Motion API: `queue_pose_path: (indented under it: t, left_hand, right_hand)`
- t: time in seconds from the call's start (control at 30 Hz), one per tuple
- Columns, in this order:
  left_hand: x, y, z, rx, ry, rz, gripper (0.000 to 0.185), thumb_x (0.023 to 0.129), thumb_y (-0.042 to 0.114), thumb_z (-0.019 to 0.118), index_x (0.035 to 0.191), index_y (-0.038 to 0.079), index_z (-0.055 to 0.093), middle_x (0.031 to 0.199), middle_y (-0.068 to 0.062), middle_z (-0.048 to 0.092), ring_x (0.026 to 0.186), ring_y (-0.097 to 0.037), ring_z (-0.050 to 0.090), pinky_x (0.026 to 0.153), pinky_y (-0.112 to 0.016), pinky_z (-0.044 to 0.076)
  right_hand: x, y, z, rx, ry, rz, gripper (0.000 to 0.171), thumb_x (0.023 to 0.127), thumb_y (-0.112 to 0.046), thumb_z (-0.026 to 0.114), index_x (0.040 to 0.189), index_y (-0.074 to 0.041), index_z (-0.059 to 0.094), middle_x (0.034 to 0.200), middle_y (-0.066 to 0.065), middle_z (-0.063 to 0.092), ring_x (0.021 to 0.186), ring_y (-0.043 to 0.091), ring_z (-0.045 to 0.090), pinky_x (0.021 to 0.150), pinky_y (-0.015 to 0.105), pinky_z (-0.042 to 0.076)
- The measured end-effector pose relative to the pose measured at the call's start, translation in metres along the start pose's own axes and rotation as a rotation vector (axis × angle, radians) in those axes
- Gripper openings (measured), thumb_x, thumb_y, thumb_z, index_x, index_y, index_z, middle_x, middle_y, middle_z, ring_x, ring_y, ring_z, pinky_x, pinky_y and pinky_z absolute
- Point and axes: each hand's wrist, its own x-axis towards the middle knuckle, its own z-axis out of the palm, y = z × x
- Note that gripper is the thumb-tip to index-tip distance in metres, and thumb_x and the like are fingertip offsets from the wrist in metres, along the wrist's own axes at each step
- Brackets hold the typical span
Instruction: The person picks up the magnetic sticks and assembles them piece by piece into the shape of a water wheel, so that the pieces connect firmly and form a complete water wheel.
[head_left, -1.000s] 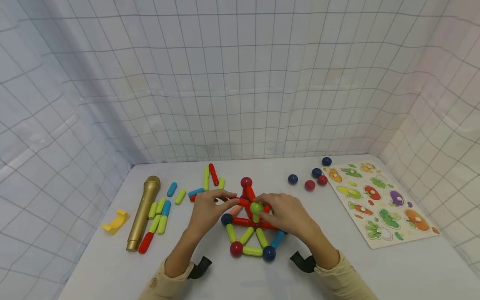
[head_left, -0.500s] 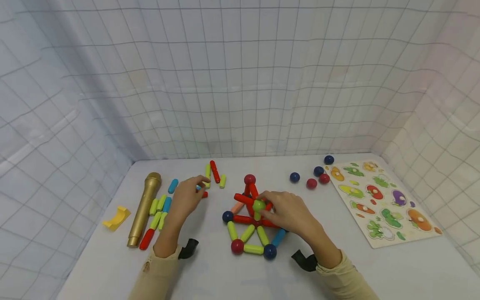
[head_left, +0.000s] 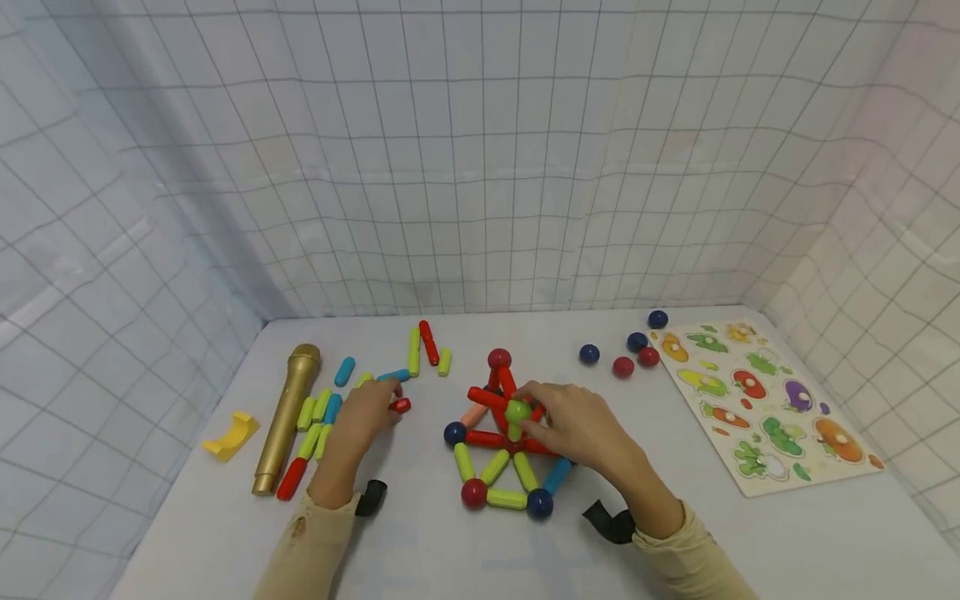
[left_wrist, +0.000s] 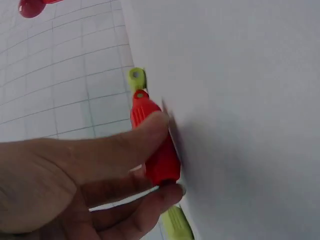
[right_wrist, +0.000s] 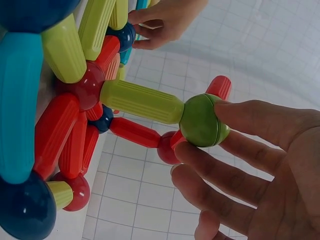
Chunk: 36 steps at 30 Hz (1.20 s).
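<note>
Thumb and fingers of the left hand (head_left: 365,414) pinch a red rod (left_wrist: 162,162) left of the middle of the white table (head_left: 480,558); whether the rod touches the tabletop cannot be told. Thumb and fingertips of the right hand (head_left: 577,421) grip a green ball (right_wrist: 202,121) at the end of a lime-green rod (right_wrist: 142,101), upright on the ball-and-rod frame (head_left: 513,445) in the table's middle. Another red rod (head_left: 486,397) juts from beside that ball toward the left edge. Near the left edge lie a gold toy microphone (head_left: 287,421) and a yellow curved piece (head_left: 234,435). A vegetable puzzle board (head_left: 720,400) reaches toward the back right corner, with a loose blue ball (head_left: 637,342) just beside it.
</note>
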Motion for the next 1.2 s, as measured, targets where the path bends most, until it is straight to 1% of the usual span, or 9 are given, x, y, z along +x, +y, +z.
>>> queue_pose_path:
  t: [0.07, 0.13, 0.2, 0.27, 0.33, 0.57, 0.87, 0.97, 1.2]
  left_hand:
    - [-0.002, 0.005, -0.003, -0.093, -0.036, 0.053, 0.034, 0.085, 0.014, 0.074, 0.117, 0.005, 0.066, 0.101, -0.012, 0.069, 0.087, -0.024, 0.062, 0.078, -0.039, 0.054]
    - [-0.004, 0.013, -0.006, -0.216, -0.065, 0.135, 0.033, 0.086, 0.016, 0.073, 0.117, 0.007, 0.067, 0.101, -0.009, 0.069, 0.090, -0.021, 0.063, 0.080, -0.037, 0.055]
    - [-0.006, 0.024, -0.008, -0.344, -0.090, 0.224, 0.030, 0.086, 0.017, 0.074, 0.114, 0.009, 0.067, 0.098, -0.005, 0.069, 0.089, -0.018, 0.064, 0.079, -0.034, 0.056]
    - [-0.009, 0.035, -0.008, -0.453, -0.109, 0.281, 0.027, 0.085, 0.018, 0.075, 0.109, 0.010, 0.067, 0.099, -0.003, 0.069, 0.092, -0.018, 0.067, 0.081, -0.033, 0.057]
    - [-0.012, 0.043, -0.007, -0.504, -0.116, 0.318, 0.027, 0.084, 0.019, 0.076, 0.107, 0.011, 0.066, 0.099, -0.001, 0.069, 0.092, -0.018, 0.068, 0.081, -0.033, 0.058]
    - [-0.015, 0.056, 0.000, -0.503, -0.130, 0.310, 0.024, 0.083, 0.016, 0.076, 0.105, 0.013, 0.065, 0.098, 0.000, 0.070, 0.092, -0.016, 0.068, 0.081, -0.033, 0.058]
    - [-0.018, 0.053, -0.007, -0.440, -0.083, 0.263, 0.024, 0.083, 0.012, 0.076, 0.105, 0.010, 0.066, 0.094, -0.001, 0.070, 0.090, -0.016, 0.067, 0.078, -0.033, 0.058]
    - [-0.015, 0.053, -0.003, -0.418, -0.096, 0.260, 0.025, 0.083, 0.014, 0.076, 0.106, 0.010, 0.066, 0.095, 0.000, 0.070, 0.090, -0.015, 0.067, 0.079, -0.031, 0.057]
    - [-0.013, 0.056, 0.005, -0.371, -0.104, 0.203, 0.028, 0.080, 0.013, 0.079, 0.105, 0.011, 0.066, 0.091, 0.001, 0.070, 0.085, -0.013, 0.064, 0.077, -0.031, 0.056]
  right_hand:
    - [0.000, 0.000, 0.000, 0.001, -0.007, 0.003, 0.036, 0.085, -0.030, 0.074, 0.118, -0.019, 0.065, 0.091, -0.001, 0.072, 0.069, 0.007, 0.052, 0.056, 0.020, 0.042]
    - [0.001, 0.000, 0.000, 0.003, -0.012, 0.008, 0.036, 0.086, -0.030, 0.074, 0.119, -0.020, 0.065, 0.091, -0.001, 0.072, 0.068, 0.007, 0.051, 0.055, 0.020, 0.042]
    - [0.001, 0.000, 0.000, 0.003, -0.012, 0.013, 0.036, 0.086, -0.030, 0.074, 0.118, -0.020, 0.065, 0.091, -0.001, 0.072, 0.068, 0.007, 0.051, 0.055, 0.020, 0.042]
    - [0.001, 0.000, -0.001, 0.000, -0.011, 0.014, 0.035, 0.086, -0.031, 0.074, 0.118, -0.020, 0.065, 0.091, -0.001, 0.072, 0.068, 0.007, 0.052, 0.056, 0.020, 0.042]
    - [0.000, 0.000, -0.001, -0.001, -0.010, 0.014, 0.035, 0.086, -0.030, 0.073, 0.118, -0.019, 0.065, 0.092, -0.001, 0.072, 0.068, 0.007, 0.052, 0.056, 0.020, 0.043]
    - [0.000, 0.000, 0.000, -0.005, -0.015, 0.002, 0.034, 0.087, -0.030, 0.073, 0.118, -0.019, 0.064, 0.094, 0.000, 0.073, 0.071, 0.007, 0.054, 0.059, 0.020, 0.045]
    - [0.000, 0.000, 0.000, 0.000, -0.005, -0.011, 0.034, 0.087, -0.031, 0.073, 0.118, -0.019, 0.064, 0.092, -0.001, 0.072, 0.068, 0.007, 0.052, 0.056, 0.019, 0.042]
    - [0.000, 0.000, 0.000, -0.007, -0.004, -0.014, 0.034, 0.087, -0.030, 0.072, 0.118, -0.019, 0.064, 0.091, -0.001, 0.072, 0.067, 0.006, 0.052, 0.056, 0.019, 0.042]
    - [0.001, 0.000, 0.002, -0.008, -0.014, -0.001, 0.035, 0.087, -0.031, 0.073, 0.118, -0.020, 0.064, 0.090, -0.003, 0.072, 0.068, 0.007, 0.053, 0.057, 0.020, 0.043]
